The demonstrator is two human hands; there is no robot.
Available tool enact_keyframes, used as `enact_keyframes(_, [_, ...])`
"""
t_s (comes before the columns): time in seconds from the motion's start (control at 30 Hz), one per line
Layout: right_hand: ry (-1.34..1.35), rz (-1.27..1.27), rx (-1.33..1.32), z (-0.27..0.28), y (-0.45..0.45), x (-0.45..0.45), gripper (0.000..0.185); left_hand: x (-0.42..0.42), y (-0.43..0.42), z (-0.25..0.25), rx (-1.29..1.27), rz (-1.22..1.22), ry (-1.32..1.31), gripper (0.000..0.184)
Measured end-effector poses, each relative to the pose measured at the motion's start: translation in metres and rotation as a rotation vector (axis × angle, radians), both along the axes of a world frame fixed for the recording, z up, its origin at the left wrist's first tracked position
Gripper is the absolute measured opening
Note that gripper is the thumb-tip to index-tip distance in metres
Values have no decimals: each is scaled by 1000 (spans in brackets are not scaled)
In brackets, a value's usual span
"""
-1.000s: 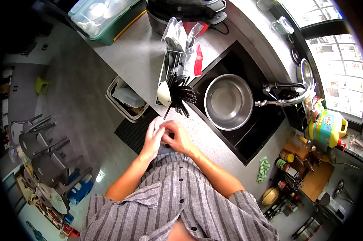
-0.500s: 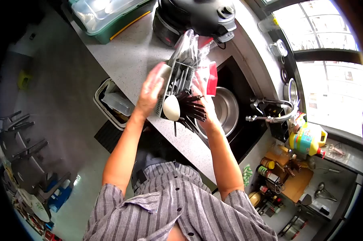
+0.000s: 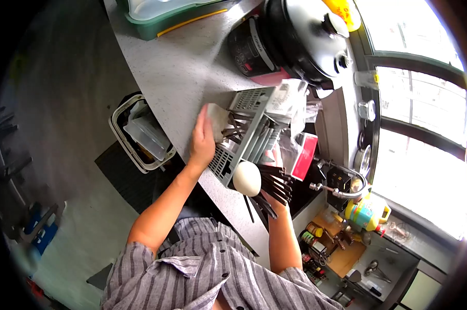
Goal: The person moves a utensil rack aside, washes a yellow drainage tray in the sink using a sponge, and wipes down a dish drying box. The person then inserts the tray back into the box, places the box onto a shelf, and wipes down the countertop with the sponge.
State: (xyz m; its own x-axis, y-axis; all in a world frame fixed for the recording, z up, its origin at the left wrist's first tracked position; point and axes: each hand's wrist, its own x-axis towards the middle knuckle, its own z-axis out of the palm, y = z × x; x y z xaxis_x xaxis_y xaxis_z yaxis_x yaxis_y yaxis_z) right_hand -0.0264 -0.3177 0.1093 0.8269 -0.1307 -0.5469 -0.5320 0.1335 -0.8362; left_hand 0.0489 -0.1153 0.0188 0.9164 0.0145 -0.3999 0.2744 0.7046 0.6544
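Black cooker [image 3: 294, 45] and green tub [image 3: 167, 19] on counter [image 3: 184, 70].

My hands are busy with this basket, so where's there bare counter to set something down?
The widest bare patch of counter lies between the green box, the black cooker and the basket at your left hand. A narrower strip runs between the basket and the counter's near edge. It's crowded between basket and cooker, where plastic bags bunch.
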Motion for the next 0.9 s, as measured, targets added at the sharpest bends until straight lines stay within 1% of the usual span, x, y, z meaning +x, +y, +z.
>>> enact_keyframes(0.07, [4,-57,27,-1,-7,-4,89,5,-2,-6,45,87,12,49])
enact_keyframes(0.13, [4,-104,41,-3,-12,-7,87,32,-20,5,424,92,-220,48])
enact_keyframes(0.2, [12,-142,52,-4,-16,-11,85,56,-24,34,271,-79,-413,49])
enact_keyframes(0.23, [14,-165,60,-4,-18,-13,84,70,-28,35,233,-215,-578,46])
enact_keyframes(0.27, [12,-189,68,-6,-19,-14,83,79,-32,36,526,-112,-791,46])
enact_keyframes(0.33, [15,-249,91,-7,-20,-16,81,81,-40,22,601,-140,-829,45])
enact_keyframes(0.4, [13,-256,74,-8,-18,-17,79,75,-45,-2,648,-160,-755,45])
enact_keyframes(0.47, [24,-76,-82,-10,-18,-16,81,65,-44,-25,715,-198,-679,46])
enact_keyframes(0.53, [-25,-227,230,-27,-41,-28,85,54,-39,-40,803,-258,-600,46])
enact_keyframes(0.63, [3,-203,108,-25,-31,-22,84,50,-35,-40,856,-236,-609,46])
enact_keyframes(0.73, [27,-179,18,-18,-19,-15,83,52,-24,-31,641,-308,-370,45])
enact_keyframes(0.77, [36,-175,-4,-17,-18,-16,83,48,-21,-25,582,-257,-339,44])
enact_keyframes(0.83, [64,-181,-48,-17,-18,-18,83,36,-8,7,465,-157,-273,43])
enact_keyframes(0.9, [74,-165,-80,-18,-21,-23,82,15,-9,32,423,-189,-422,42])
